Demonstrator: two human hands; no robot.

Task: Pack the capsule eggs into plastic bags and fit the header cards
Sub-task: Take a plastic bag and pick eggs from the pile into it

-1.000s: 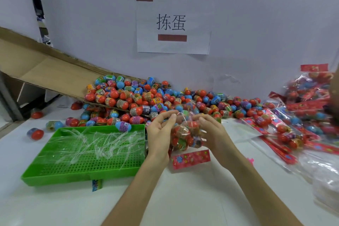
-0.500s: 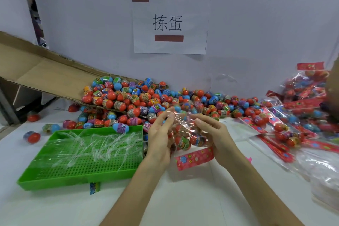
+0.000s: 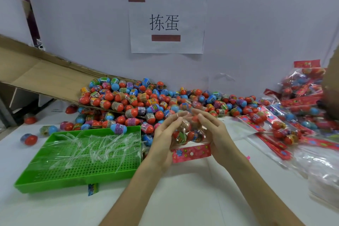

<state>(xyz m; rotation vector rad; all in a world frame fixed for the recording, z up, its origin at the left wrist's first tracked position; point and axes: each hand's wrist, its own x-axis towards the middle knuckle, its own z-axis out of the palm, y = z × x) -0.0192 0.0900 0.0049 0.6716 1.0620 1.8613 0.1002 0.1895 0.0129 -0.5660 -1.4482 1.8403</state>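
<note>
Holding one bag (image 3: 190, 128) up over the table (image 3: 183, 198), we press it between our two hands. Our left hand (image 3: 163, 143) pushes on it from the left and our right hand (image 3: 214, 134) from the right. The fingers of both hands are nearly straight and lean in over the top of the bag. They do not curl tight round it.

Inside the bag we see a few eggs (image 3: 180, 137), red and other colours. A red card (image 3: 191, 153) with flowers sits at the near end of the bag, just under our hands. We cannot tell if it is stuck on well. We think this bag is full and almost done.

Just behind our hands lies the big pile (image 3: 146, 101) of loose eggs, partly on a sheet of cardboard (image 3: 36, 73). That is a lot to pack, so we think most of the job is left.

To the right lie many done bags (image 3: 302, 101), each with eggs and a red card, so a good part is finished. Closer to us on that side are empty bags (image 3: 319, 163), ready to fill.

To the left, a green tray (image 3: 55, 185) holds thin clear strips (image 3: 91, 145).
</note>
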